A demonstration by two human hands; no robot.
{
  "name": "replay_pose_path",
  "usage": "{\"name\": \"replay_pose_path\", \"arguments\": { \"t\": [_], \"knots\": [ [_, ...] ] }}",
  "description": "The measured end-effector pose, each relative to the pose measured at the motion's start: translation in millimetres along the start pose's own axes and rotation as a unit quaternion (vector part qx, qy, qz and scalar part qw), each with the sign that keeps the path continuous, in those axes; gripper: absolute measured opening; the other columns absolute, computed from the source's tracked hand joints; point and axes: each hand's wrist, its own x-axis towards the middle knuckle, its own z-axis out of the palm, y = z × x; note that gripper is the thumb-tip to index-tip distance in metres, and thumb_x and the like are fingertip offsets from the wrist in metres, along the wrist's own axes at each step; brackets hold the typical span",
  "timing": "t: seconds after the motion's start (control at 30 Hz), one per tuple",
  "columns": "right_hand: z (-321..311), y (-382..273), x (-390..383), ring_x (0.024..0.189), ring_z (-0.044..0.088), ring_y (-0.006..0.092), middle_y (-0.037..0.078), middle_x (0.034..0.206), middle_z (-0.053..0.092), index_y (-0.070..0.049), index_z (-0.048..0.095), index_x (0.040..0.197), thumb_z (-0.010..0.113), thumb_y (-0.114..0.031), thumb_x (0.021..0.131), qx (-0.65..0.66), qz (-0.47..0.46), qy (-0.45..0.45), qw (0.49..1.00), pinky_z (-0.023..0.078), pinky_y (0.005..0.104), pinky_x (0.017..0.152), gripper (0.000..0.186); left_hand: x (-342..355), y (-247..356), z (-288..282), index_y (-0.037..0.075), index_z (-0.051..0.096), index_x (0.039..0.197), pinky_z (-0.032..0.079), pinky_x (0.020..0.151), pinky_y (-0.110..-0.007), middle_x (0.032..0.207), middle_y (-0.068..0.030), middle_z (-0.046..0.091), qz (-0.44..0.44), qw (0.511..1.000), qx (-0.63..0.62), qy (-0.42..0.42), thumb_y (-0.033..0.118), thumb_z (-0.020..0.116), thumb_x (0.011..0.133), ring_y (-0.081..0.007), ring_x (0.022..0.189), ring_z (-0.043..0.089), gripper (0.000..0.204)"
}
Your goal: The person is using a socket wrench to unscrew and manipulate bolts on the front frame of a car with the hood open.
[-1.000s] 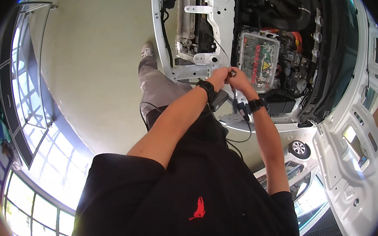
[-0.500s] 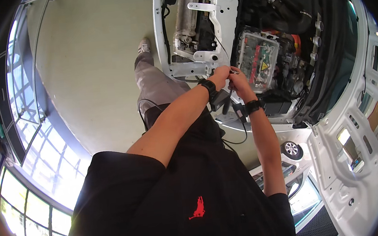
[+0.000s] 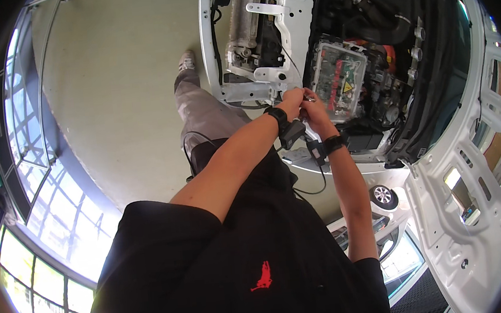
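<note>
My left hand (image 3: 292,99) and my right hand (image 3: 315,111) meet above the front edge of the car's open engine bay. Both have their fingers closed. A small shiny metal piece (image 3: 310,99) shows at my right fingertips; its kind is too small to tell. Whatever my left fingers pinch is hidden. Just past the hands lies a box with a clear cover (image 3: 341,80), with red strips and a yellow warning triangle inside. On each wrist sits a black strap with a small dark box, the left box (image 3: 292,135) and the right box (image 3: 316,149).
The white front crossmember (image 3: 302,27) and a radiator (image 3: 244,20) lie beyond my hands. Black hoses (image 3: 385,28) fill the far engine bay. The raised white hood (image 3: 478,244) stands at right. A thin cable (image 3: 316,192) hangs below my right wrist.
The dark handle that hung below my right hand no longer shows. My hands stay together in nearly the same place. The view has shifted slightly.
</note>
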Motion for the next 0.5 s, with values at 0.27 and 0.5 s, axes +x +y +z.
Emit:
{"name": "replay_pose_path", "arguments": {
  "t": [0.27,0.5],
  "knots": [
    [0,-26,-12,0.075,0.061,0.0248,0.012,0.104,0.057,-0.009,0.038,0.124,0.062,-0.004,0.066,-0.579,-0.203,0.016,0.789,0.046,0.0343,0.061,0.063,32,-13,-17,0.000,0.057,0.089,0.041,0.060,-0.034,0.080,-0.0109,0.059,0.023,1.000,0.012,-0.011,0.020,0.051,0.077,-0.0205,0.074,0.056,0.024],
    [-11,-7,1,0.075,0.059,0.0227,0.007,0.104,0.058,-0.011,0.036,0.126,0.062,0.000,0.063,-0.045,-0.008,-0.055,0.997,0.046,0.0292,0.059,0.069,9,-3,-2,0.008,0.055,0.086,0.038,0.064,-0.032,0.076,-0.0041,0.055,0.014,1.000,0.004,-0.009,0.021,0.044,0.086,-0.0164,0.072,0.052,0.017]
  ]
}}
